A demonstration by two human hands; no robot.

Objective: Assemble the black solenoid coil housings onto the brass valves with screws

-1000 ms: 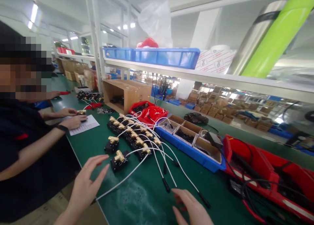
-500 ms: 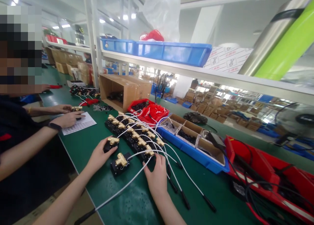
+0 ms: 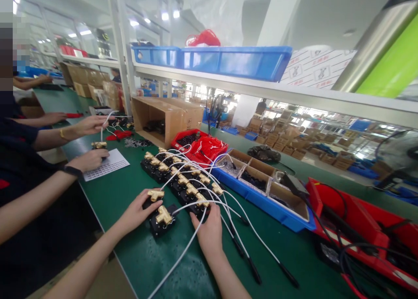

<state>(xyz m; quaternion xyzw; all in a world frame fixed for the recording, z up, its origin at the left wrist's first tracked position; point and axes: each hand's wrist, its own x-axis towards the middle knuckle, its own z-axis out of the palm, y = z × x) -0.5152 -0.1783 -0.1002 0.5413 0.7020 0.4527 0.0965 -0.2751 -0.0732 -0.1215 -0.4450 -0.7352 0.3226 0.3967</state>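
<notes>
My left hand (image 3: 136,215) is closed round the black base of a brass tee fitting (image 3: 156,195), thumb on the near side. Just in front of it, another brass tee fitting (image 3: 164,216) on a black box sits on the green table with a white cable leading off. My right hand (image 3: 210,230) grips the black base of the brass tee fitting (image 3: 202,200) at the near end of the rows, fingers partly hidden behind it. Several more brass fittings (image 3: 179,173) on black boxes stand packed in rows, and their white cables (image 3: 230,203) trail right to black ends.
A co-worker's hands (image 3: 89,160) at left handle a similar brass fitting over a printed sheet (image 3: 115,163). Behind the rows are a red bin (image 3: 209,149), a blue divided tray (image 3: 261,201) and a cardboard box (image 3: 183,112). Red bins (image 3: 352,220) stand right; a shelf (image 3: 228,77) crosses above.
The camera view has shifted slightly. My left hand's fitting is now closer to the separate one in front. The co-worker has raised one hand with a white cable.
</notes>
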